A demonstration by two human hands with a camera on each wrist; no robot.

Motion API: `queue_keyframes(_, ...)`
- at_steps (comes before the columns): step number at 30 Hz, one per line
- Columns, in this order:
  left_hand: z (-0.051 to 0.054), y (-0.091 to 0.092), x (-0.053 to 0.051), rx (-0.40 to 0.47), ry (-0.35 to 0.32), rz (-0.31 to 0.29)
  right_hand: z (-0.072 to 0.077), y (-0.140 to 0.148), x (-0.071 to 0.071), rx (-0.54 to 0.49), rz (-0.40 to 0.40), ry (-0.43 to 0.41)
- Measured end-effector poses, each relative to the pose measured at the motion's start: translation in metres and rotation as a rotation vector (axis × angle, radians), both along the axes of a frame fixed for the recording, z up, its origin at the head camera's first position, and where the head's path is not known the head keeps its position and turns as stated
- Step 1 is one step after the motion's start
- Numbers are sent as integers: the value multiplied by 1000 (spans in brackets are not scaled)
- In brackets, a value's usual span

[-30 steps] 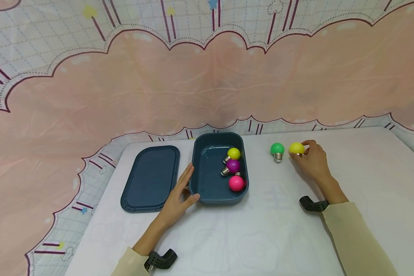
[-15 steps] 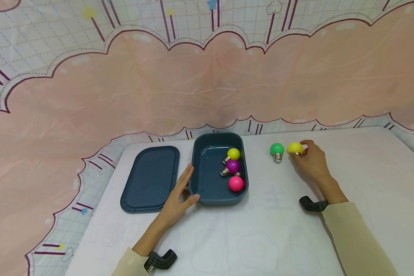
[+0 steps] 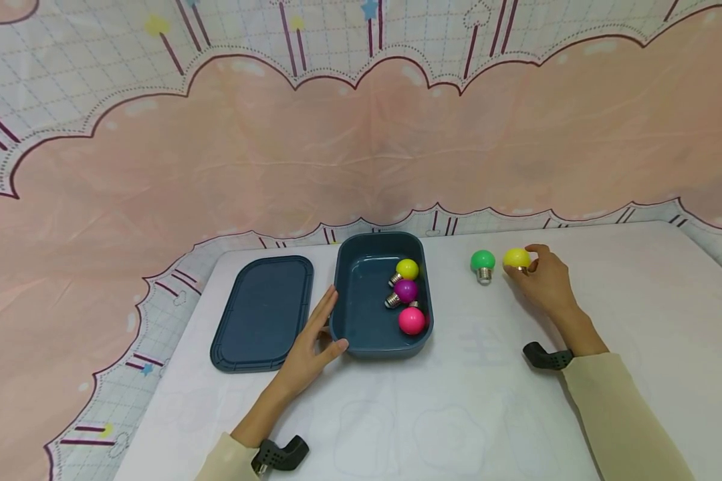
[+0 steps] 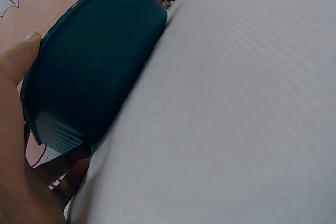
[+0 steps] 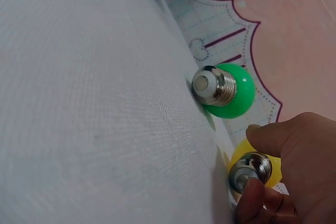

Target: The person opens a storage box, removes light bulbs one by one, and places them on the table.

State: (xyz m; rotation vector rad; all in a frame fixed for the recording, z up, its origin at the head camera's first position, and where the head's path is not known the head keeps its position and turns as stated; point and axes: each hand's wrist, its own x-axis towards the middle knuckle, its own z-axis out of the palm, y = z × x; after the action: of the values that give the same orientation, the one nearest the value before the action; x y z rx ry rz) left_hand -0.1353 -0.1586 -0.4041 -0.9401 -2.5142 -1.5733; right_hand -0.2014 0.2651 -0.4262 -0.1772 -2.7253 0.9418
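Observation:
A dark blue box (image 3: pixel 367 314) holds a yellow bulb (image 3: pixel 407 268), a purple bulb (image 3: pixel 406 290) and a pink bulb (image 3: pixel 412 321) along its right side. My left hand (image 3: pixel 305 353) rests against the box's left side, fingers mostly straight, thumb near the front corner; the left wrist view shows the thumb at the rim (image 4: pixel 39 51) of the box. To the right of the box, my right hand (image 3: pixel 544 284) pinches another yellow bulb (image 3: pixel 517 258) between thumb and fingers. Beside it lies a green bulb (image 3: pixel 483 260), its metal base (image 5: pixel 215 86) facing the right wrist camera.
A dark blue lid (image 3: pixel 263 312) lies flat left of the box, close to my left hand. Everything is on a white table (image 3: pixel 433 414), with a patterned pink and white cloth (image 3: pixel 337 147) behind it. Each wrist wears a black device.
The pinched yellow bulb has shifted very slightly in my right hand. Otherwise both hands, the box and the lid stay where they were.

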Motion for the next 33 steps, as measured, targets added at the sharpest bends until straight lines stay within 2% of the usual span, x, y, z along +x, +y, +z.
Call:
queue_keyframes(9,0,0,2,3,-17,2,5,1,1,6,-10,14)
queue_keyframes(14,0,0,1,5,-17,0,20,-1,4,3,-20,78)
queue_keyframes(17,-1,0,0,3,-13,2,32,-9,6,-4,1,125)
queue_keyframes(19,-2,-1,0,-1,-15,2,41,-18,7,-4,37,170)
queue_keyframes(25,-1,-2,0,-2,-28,-2,63,-53,5,17,232,265)
queue_keyframes(27,0,-2,0,-2,-29,-1,67,-64,5,27,293,266)
queue_keyframes(33,1,-2,1,-3,-33,-3,72,-92,5,72,441,157)
